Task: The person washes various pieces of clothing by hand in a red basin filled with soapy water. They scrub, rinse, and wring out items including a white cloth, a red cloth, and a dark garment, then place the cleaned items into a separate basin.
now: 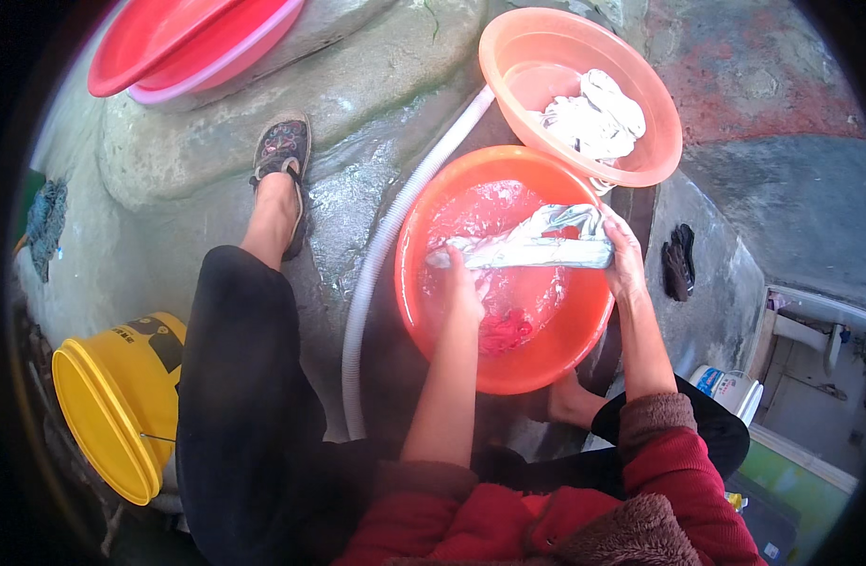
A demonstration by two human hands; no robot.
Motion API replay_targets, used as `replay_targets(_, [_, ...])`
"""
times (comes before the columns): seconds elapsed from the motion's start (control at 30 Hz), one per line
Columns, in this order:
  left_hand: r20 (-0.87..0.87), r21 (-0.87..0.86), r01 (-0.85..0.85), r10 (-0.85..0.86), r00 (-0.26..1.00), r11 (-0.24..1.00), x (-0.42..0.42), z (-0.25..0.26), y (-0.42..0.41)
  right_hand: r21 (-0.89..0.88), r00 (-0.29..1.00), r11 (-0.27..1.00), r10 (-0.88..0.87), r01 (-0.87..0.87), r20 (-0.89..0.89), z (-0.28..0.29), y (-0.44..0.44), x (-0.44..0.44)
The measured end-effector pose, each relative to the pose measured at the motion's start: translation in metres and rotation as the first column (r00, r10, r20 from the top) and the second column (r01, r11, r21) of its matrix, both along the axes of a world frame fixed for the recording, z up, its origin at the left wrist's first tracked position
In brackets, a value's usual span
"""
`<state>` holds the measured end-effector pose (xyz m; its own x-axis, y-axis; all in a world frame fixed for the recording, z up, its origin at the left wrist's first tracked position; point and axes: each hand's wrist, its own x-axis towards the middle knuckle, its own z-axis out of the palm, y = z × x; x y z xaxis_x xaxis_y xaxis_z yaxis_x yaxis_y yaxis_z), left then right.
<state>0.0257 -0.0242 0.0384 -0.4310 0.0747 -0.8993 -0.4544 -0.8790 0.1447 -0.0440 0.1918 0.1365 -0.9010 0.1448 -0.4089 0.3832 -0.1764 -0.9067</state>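
A wet white cloth (pixel 525 247) with a faint pattern is stretched between my hands over an orange plastic basin (pixel 412 311). My left hand (pixel 465 286) grips its narrow twisted end, above the water. At the basin's right rim, my right hand (pixel 622 251) has its fingers closed around the wider, folded end. Water covers the basin's bottom, and a small red cloth (pixel 504 331) lies in it near my left wrist. Behind stands a paler orange basin (pixel 507 42), tilted, with bunched white laundry (pixel 599 117) inside.
A ribbed white hose (pixel 376 269) runs along the orange basin's left side. Pink and red basins (pixel 214 78) stand at the upper left. A yellow lidded bucket (pixel 114 396) is beside my left leg. Dark cloth (pixel 679 262) lies on the concrete at right, above a white bucket (pixel 726 389).
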Motion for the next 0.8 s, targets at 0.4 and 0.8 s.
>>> replay_targets(0.4, [-0.236,0.508,-0.322,0.489,0.84,0.799,-0.003,-0.005,-0.004,-0.006,0.984,0.993,0.112,-0.114,-0.142,0.029,0.02,0.004])
replay_targets(0.8, [0.227,0.135,-0.332,0.297,0.927,0.934,0.03,-0.043,0.015,0.807,0.822,0.418,0.552,-0.418,0.14,-0.057,-0.008,0.038])
